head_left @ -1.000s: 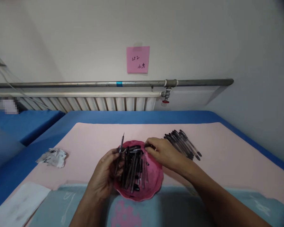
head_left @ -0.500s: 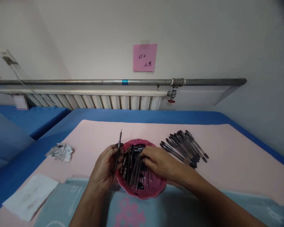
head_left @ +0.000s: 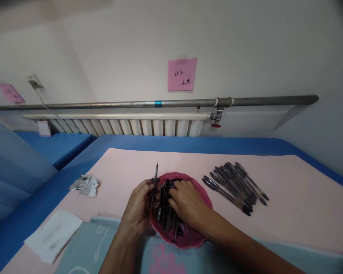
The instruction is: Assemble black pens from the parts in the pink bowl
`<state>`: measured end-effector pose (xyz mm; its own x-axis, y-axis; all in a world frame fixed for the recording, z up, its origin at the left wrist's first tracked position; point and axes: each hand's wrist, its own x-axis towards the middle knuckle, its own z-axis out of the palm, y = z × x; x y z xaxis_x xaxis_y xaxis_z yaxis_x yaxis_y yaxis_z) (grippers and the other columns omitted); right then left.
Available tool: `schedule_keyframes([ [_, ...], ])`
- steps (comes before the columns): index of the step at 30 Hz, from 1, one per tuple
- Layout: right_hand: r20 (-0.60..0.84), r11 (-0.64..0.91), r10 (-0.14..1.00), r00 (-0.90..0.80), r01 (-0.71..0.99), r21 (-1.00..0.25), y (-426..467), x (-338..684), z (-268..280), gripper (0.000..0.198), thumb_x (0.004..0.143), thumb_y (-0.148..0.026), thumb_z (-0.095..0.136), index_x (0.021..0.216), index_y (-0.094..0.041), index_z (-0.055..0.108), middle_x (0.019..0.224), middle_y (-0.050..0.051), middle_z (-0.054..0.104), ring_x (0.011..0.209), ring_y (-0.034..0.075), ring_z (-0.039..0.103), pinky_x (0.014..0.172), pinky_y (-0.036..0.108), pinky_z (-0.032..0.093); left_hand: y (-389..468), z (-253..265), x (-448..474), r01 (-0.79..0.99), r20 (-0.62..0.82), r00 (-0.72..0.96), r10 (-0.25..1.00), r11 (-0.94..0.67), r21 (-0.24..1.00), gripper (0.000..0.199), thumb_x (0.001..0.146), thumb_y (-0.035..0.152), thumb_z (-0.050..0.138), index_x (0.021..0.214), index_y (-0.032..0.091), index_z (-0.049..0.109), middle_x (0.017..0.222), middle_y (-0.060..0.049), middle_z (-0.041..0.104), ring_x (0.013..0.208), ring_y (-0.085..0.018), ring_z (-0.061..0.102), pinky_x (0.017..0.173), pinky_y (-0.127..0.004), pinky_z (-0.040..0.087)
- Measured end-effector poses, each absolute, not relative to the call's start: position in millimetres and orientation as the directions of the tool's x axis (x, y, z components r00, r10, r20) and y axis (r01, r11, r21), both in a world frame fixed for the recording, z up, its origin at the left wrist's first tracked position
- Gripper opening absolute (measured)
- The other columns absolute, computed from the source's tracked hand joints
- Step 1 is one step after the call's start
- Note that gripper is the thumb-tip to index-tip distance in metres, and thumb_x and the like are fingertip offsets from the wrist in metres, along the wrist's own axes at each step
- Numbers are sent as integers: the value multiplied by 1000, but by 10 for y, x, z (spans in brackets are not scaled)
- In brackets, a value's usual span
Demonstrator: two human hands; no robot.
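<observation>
My left hand [head_left: 140, 203], its fingertips dark with stains, is closed around an uncapped pen [head_left: 156, 174] that stands nearly upright, point up, at the left rim of a pink basket [head_left: 206, 194]. Dark pen parts [head_left: 166, 213] fill much of the basket. Over them reaches my right hand [head_left: 188, 199], fingers bent down among the parts. What those fingertips pinch, if anything, is hidden. To the right of the basket, several capped pens [head_left: 231, 186] lie side by side in a slanted row.
A crumpled, stained tissue [head_left: 85, 185] and a folded white paper [head_left: 53, 236] with smudges lie on the left of the pink sheet [head_left: 125, 160]. Grey-blue patterned cloth [head_left: 103, 239] covers the near edge. Behind the bed run a radiator [head_left: 143, 127] and a metal pipe [head_left: 117, 104].
The view has shifted, so everything sits further right and slightly lower. My right hand has moved further over the pen parts in the basket. My left hand still grips the upright pen.
</observation>
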<state>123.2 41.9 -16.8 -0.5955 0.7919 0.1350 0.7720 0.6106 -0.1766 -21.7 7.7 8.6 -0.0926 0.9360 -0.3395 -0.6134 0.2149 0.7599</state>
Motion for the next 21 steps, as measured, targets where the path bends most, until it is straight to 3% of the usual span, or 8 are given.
schedule_keyframes([
  [5, 117, 570, 818, -564, 764, -301, 456, 1232, -127, 11, 79, -14, 49, 73, -17, 58, 85, 7, 62, 80, 20, 54, 73, 34, 36, 77, 82, -232, -628, -320, -80, 944, 202, 752, 14, 68, 16, 63, 82, 13, 61, 61, 0, 61, 49, -8, 54, 44, -17, 41],
  [9, 161, 466, 867, -471, 655, -594, 477, 1285, -75, 10, 78, -13, 46, 78, -18, 54, 80, 3, 62, 74, 17, 55, 68, 30, 40, 87, 84, -247, -629, -310, -78, 948, 195, 753, 16, 69, 15, 64, 84, 13, 61, 66, -3, 66, 55, -11, 61, 49, -20, 46],
  [13, 84, 284, 893, -442, 409, -867, 431, 1322, -17, 10, 79, -14, 45, 82, -20, 53, 69, -2, 60, 62, 14, 56, 58, 27, 43, 94, 96, -268, -646, -310, -74, 948, 192, 739, 18, 67, 16, 69, 82, 13, 60, 73, -7, 70, 64, -16, 66, 57, -24, 51],
  [19, 119, 270, 866, -486, 255, -928, 339, 1321, 16, 23, 75, -9, 51, 91, -22, 62, 90, 1, 67, 84, 16, 62, 77, 31, 48, 78, 95, -262, -675, -272, -145, 951, 106, 730, 22, 61, 16, 76, 76, 12, 60, 76, -6, 71, 70, -17, 67, 62, -25, 54],
  [21, 117, 251, 875, -470, 233, -940, 325, 1314, 20, 22, 74, -9, 53, 90, -22, 61, 87, 0, 66, 80, 15, 62, 73, 30, 48, 80, 96, -247, -674, -263, -177, 948, 78, 735, 24, 59, 16, 77, 75, 12, 60, 75, -6, 70, 68, -16, 67, 62, -25, 54],
])
